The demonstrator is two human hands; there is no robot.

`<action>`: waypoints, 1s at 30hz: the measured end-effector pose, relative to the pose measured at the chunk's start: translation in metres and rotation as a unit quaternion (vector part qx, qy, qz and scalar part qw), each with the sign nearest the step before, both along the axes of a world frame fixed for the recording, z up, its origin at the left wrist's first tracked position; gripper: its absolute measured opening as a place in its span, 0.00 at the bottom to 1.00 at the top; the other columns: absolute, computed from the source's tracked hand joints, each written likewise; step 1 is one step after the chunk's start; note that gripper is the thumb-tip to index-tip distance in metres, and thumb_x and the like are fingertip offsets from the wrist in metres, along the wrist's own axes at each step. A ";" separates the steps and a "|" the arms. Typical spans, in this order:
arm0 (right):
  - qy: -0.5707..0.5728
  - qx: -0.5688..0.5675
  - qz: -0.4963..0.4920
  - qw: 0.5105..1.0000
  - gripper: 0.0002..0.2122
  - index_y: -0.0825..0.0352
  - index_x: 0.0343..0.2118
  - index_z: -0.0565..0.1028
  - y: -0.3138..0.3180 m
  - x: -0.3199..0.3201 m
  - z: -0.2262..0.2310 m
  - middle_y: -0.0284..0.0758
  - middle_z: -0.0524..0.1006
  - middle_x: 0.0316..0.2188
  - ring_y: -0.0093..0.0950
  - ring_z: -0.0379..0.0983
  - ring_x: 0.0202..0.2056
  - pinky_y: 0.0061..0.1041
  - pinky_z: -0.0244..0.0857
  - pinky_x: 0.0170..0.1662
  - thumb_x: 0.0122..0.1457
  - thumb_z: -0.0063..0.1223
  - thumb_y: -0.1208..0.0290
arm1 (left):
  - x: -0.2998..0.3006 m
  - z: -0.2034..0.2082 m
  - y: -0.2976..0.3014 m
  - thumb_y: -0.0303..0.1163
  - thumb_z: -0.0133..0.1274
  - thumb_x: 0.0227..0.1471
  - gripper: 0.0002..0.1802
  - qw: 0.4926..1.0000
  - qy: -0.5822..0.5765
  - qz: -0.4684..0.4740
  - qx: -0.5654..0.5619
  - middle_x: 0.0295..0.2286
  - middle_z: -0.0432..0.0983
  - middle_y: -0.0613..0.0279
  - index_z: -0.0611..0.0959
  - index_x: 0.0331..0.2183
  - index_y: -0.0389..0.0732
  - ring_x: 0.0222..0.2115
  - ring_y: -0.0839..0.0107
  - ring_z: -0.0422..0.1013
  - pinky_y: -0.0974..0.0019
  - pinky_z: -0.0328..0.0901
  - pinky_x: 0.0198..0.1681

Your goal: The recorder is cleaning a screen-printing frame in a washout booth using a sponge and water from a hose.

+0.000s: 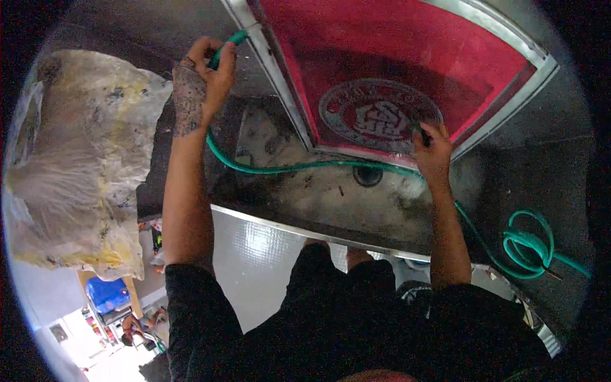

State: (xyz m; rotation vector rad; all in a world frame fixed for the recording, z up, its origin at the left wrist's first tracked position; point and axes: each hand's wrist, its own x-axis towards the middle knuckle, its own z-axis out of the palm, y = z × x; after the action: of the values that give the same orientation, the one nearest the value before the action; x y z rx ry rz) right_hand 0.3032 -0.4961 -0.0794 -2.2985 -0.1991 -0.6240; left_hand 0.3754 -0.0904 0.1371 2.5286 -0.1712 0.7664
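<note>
A screen-printing frame (280, 83) with red-coated mesh (394, 38) leans in a dark washout sink, a round pale design (380, 114) low on the mesh. My left hand (207, 79), raised beside the frame's left rail, is closed around a green hose (280, 169), its end pointing at the rail. The hose drops from behind my left wrist, crosses below the frame and runs past my right forearm. My right hand (434, 149) is close in front of the mesh near the design's right side. Its fingers pinch something small and dark, mostly hidden.
Below the frame, the stained sink floor (305, 197) has a round drain (368, 176) and a metal front lip (267, 223). Coiled hose (528, 245) hangs at right. Stained plastic sheeting (76, 165) covers the left side. Farther off at lower left are a blue container (108, 294) and another person (133, 328).
</note>
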 end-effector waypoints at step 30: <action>-0.224 0.045 -0.057 0.972 0.06 0.67 0.32 0.79 0.304 0.124 0.122 0.46 0.76 0.27 0.44 0.77 0.29 0.35 0.71 0.34 0.54 0.58 0.71 | 0.055 0.063 0.046 0.34 0.42 0.64 0.34 0.946 0.143 -0.278 0.090 0.64 0.47 0.46 0.51 0.65 0.37 0.65 0.53 0.46 0.57 0.44 0.67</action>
State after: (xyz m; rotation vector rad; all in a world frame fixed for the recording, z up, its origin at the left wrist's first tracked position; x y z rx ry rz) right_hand 0.4275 -0.1918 0.0426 -2.0638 -0.2464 -1.1852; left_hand 0.4306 -0.0442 0.2004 2.5260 -0.8426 0.1617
